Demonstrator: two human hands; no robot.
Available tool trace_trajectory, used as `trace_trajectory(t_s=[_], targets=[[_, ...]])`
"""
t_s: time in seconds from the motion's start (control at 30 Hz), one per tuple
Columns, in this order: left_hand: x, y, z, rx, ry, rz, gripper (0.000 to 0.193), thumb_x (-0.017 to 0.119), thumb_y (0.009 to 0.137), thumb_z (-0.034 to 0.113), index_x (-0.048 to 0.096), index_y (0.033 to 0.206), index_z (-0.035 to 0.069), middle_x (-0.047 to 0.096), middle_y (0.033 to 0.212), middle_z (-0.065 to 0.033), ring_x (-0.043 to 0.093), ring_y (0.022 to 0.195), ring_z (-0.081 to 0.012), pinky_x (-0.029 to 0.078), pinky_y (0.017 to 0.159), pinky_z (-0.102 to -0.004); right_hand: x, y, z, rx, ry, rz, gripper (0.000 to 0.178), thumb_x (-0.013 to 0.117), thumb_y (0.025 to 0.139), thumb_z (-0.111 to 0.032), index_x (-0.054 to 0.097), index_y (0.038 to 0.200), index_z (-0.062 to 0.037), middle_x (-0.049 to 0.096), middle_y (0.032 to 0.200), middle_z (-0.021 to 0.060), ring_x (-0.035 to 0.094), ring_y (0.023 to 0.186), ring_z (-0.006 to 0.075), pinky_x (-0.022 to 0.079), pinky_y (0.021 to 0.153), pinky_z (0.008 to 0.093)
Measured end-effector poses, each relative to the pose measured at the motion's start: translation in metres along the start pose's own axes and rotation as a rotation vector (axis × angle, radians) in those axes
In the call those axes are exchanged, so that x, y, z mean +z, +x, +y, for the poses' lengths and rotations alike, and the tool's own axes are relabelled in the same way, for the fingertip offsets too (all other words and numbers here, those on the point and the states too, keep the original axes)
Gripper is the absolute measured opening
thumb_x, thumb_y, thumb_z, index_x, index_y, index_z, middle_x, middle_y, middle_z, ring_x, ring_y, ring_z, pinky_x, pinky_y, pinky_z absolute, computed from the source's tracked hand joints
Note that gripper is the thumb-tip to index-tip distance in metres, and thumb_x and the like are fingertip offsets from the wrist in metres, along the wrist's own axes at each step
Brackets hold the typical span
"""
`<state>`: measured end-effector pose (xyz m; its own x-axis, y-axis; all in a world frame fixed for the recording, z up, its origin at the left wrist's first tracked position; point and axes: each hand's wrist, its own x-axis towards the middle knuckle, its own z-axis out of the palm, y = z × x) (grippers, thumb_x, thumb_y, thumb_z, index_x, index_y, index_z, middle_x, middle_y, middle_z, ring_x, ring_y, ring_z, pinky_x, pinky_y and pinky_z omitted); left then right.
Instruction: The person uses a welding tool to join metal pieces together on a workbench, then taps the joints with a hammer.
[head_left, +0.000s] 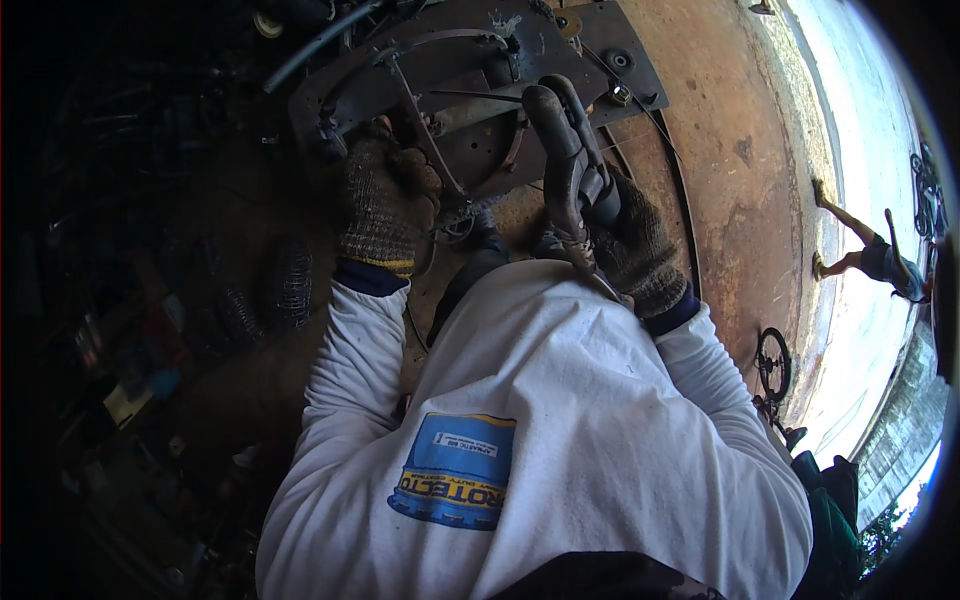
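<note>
We see a dark steel plate (610, 40) lying on rusty brown ground (730, 150), and everything else we place against it. On the plate sits a bent wire frame (430, 60) of thin rods, curving across its left half and running down past its near edge. Our left hand (385, 195), in a knitted work glove, lies at the plate's near left edge, fingers curled shut around one rod of the frame. Our right hand (625, 245), gloved the same way, is just off the plate's near right edge, closed on the handle of an electrode holder (565, 140), whose worn head reaches up over the middle of the plate beside the frame. Far right of the plate, well apart, another person (880, 255) crouches on pale pavement.
</note>
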<state>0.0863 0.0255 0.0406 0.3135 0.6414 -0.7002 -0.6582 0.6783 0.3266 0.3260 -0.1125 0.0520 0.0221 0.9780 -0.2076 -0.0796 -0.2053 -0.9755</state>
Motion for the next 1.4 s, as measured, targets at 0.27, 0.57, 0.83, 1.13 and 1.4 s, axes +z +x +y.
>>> trace_trajectory(t_s=[0.27,0.57,0.83,1.13,1.4], targets=[[-0.015,0.007,0.003,-0.084,-0.07,-0.13,0.035,0.053,0.091,0.041,0.062,0.098,0.008,0.053,0.056,0.0013,0.048,0.044,-0.0128,0.043,0.042,-0.0259,-0.002,0.002,0.005,0.01,-0.108,-0.015,0.062,0.073,0.08,-0.016,0.043,0.131,0.0013,0.059,0.117,0.0123,0.057,0.105,0.0177,0.045,0.092,0.033],[-0.009,0.005,0.002,-0.039,-0.081,-0.08,0.029,0.05,0.093,0.04,0.059,0.084,0.014,0.051,0.051,0.0011,0.05,0.043,-0.014,0.049,0.048,-0.0284,-0.001,0.006,0.015,-0.052,-0.199,-0.013,0.067,0.069,0.082,-0.017,0.037,0.138,0.0002,0.061,0.112,0.0141,0.059,0.101,0.0192,0.046,0.089,0.033],[-0.012,0.009,0.001,-0.012,-0.127,-0.011,0.027,0.052,0.092,0.039,0.06,0.084,0.015,0.05,0.051,0.0014,0.05,0.043,-0.013,0.048,0.047,-0.0282,0.005,0.005,0.003,-0.004,-0.077,0.016,0.063,0.075,0.078,-0.009,0.043,0.132,0.0013,0.055,0.124,0.0118,0.054,0.111,0.0177,0.043,0.097,0.0331],[-0.003,0.003,-0.001,0.016,-0.048,0.003,0.029,0.06,0.089,0.037,0.061,0.091,0.008,0.051,0.056,0.0044,0.048,0.044,-0.007,0.041,0.041,-0.0202,0.005,0.006,0.007,0.021,-0.005,0.003,0.062,0.074,0.078,-0.008,0.044,0.131,0.0017,0.056,0.121,0.011,0.056,0.109,0.0169,0.044,0.095,0.0326],[-0.017,0.011,0.007,-0.103,-0.113,-0.137,0.032,0.05,0.093,0.042,0.06,0.082,0.013,0.056,0.053,-0.002,0.056,0.047,-0.0158,0.052,0.049,-0.0289,-0.001,0.009,0.012,0.008,-0.183,-0.07,0.067,0.068,0.081,-0.013,0.036,0.138,-0.001,0.06,0.113,0.0149,0.059,0.101,0.0195,0.047,0.089,0.0324]])
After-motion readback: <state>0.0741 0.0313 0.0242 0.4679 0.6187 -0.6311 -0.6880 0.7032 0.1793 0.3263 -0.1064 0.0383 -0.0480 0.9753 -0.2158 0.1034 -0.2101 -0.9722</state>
